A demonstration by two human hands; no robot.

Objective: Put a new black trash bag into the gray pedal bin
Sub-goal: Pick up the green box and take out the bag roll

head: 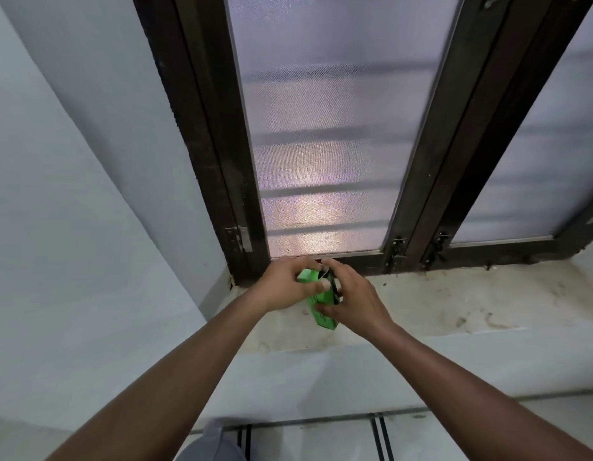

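A small green box (pixel 322 307) of trash bags rests on the stone window sill (pixel 454 301), held between both hands. My left hand (pixel 288 282) grips its upper end. My right hand (pixel 350 299) holds its lower side while thumb and finger pinch a bit of black bag material (pixel 329 276) at the box's open top. A gray rounded shape (pixel 210 442) at the bottom edge may be the pedal bin's lid; most of it is cut off.
A frosted window in a dark brown frame (pixel 221 161) rises behind the sill, with latches (pixel 396 252) at the bottom. A white wall (pixel 72 227) stands to the left. Tiled floor with dark stripes (pixel 378 437) lies below the sill.
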